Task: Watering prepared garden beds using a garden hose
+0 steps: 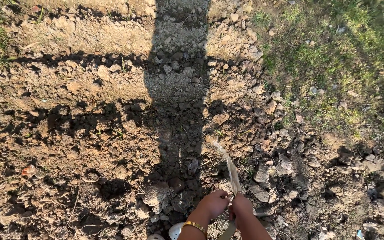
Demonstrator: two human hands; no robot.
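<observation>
Both sets of fingers are wrapped together around one long, pale handle: the left hand, with a gold bangle at its wrist, grips on the near left side, and the right hand closes on it just beside, touching or nearly so. From the hands the handle runs up and away to the left, its far end meeting the soil just beyond them; whether a blade sits there I cannot tell.

Done well, this stroke likely wants the hands set a little further apart on the handle for leverage, the pull kept short and straight back toward the feet, and the foot in the white shoe, just left of the hands, kept out of its line. The clods right of the handle look hard and dry. Grass lies well beyond it on the right.
</observation>
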